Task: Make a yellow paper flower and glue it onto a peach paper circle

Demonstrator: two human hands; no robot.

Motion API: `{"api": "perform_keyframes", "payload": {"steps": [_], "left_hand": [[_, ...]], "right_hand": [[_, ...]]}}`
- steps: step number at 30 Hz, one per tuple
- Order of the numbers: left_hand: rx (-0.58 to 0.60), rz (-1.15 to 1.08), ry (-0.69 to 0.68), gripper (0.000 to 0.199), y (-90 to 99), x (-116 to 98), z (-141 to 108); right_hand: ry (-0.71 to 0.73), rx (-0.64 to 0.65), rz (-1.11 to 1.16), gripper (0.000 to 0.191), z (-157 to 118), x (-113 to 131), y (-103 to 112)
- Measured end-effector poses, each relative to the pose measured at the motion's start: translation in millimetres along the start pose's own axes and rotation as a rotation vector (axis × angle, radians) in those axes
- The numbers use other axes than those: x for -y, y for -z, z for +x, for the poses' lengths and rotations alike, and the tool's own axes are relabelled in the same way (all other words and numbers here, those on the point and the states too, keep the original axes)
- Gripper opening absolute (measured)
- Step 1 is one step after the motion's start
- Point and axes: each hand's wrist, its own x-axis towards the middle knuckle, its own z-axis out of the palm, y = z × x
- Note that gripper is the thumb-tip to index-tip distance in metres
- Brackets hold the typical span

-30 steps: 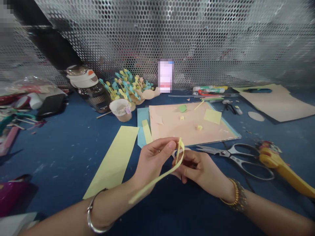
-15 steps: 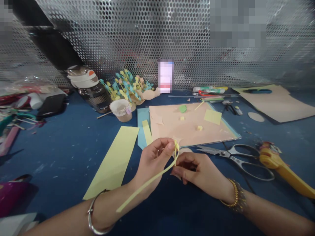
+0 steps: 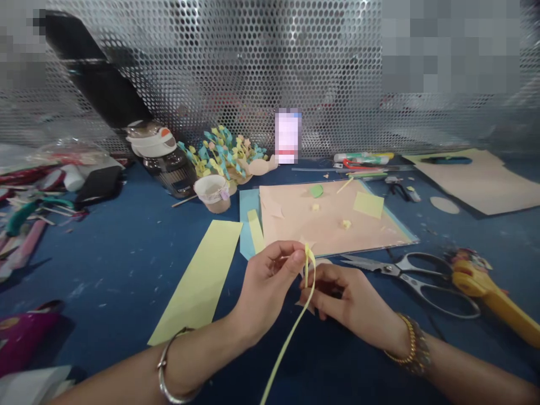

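Observation:
My left hand (image 3: 272, 287) pinches a narrow yellow paper strip (image 3: 291, 334) at its folded top, between thumb and forefinger. From that fold, a long tail curves down past my right hand (image 3: 350, 298) to the bottom of the view. A short straight yellow length runs from the fold to the fingertips of my right hand, which are closed on its lower end. Whether this length belongs to the same strip I cannot tell. Under the right fingertips shows a pale pinkish scrap of paper (image 3: 307, 305).
Left of my hands lies a wide yellow paper piece (image 3: 198, 281). A peach sheet (image 3: 295, 225) with small paper bits is beyond them. Scissors (image 3: 400, 269) and a yellow-handled tool (image 3: 493, 298) lie right. A paper cup (image 3: 213, 197), paper flowers (image 3: 228, 149) and a jar (image 3: 169, 169) stand behind.
The strip's long tail has swung from across my left wrist to hang between my hands. Both hands keep their pinch. The whole view has shifted slightly.

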Motion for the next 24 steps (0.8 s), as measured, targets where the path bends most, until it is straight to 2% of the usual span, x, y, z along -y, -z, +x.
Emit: {"api": "perform_keyframes", "payload": {"steps": [6,8,14,19,24], "left_hand": [[0.031,-0.276,0.027,0.033,0.0,-8.4,4.1],[0.043,-0.302,0.016,0.039,1.6,-13.5,5.3],[0.098,-0.006,-0.227,0.027,9.5,-24.7,6.1],[-0.025,0.213,-0.205,0.011,8.4,-28.4,6.9],[-0.095,0.229,-0.154,0.011,5.8,-26.4,8.4]], "right_hand": [[0.115,-0.205,-0.098,0.011,3.9,5.7,8.3],[0.128,-0.258,-0.098,0.013,5.6,4.9,11.2],[0.151,-0.359,-0.074,0.019,8.4,0.4,13.8],[0.148,-0.395,-0.058,0.020,7.9,1.8,11.7],[0.150,-0.379,-0.035,0.021,5.5,2.6,10.1]]}}
